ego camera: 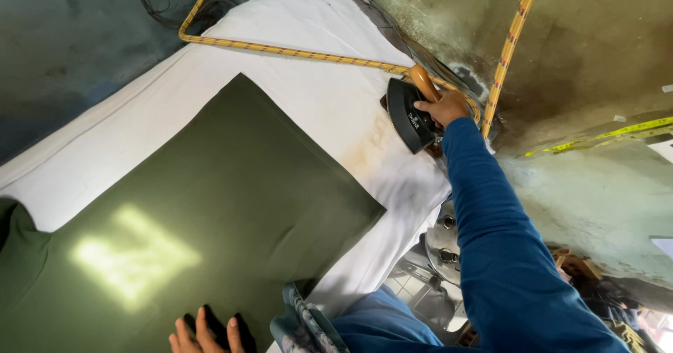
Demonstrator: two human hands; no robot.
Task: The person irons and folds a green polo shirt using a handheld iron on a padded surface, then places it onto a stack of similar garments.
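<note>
Ironing paused: iron [410, 114] gripped by right hand [443, 107], stood at far edge of white board [308, 79]. Green cloth [210, 213] pinned flat by left hand [205, 335], fingers spread. Iron likely needed back on cloth.

The person wears a long-sleeved top of plain deep blue. The sleeve [501, 234] covers the whole right arm and ends at the wrist, just before the bare right hand [443, 107]. The cloth is smooth, with soft folds near the elbow and shoulder. More of the same blue cloth shows low in the near part. The left hand [203, 335] is bare; its sleeve is not visible.
</note>
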